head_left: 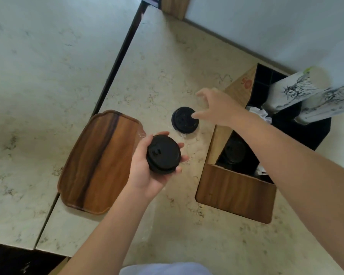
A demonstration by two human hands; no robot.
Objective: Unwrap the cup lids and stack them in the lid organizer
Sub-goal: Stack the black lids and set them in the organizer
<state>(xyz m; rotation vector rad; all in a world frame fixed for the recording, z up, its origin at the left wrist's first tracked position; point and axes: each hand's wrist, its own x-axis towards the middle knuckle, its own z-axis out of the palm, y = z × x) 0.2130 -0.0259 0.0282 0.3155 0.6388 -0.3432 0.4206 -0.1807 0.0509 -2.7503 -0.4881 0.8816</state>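
While the left hand [147,165] grips one stack of black lids [163,153], the right hand [214,108], fingers spread and holding nothing, hovers over a second stack [184,121] on the worktop [167,66], at one o'clock from the first.

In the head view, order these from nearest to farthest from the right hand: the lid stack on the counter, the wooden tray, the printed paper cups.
1. lid stack on the counter: right under the right hand, at its fingertips.
2. printed paper cups: to its right, in the organizer.
3. wooden tray: far left, beyond the left hand.
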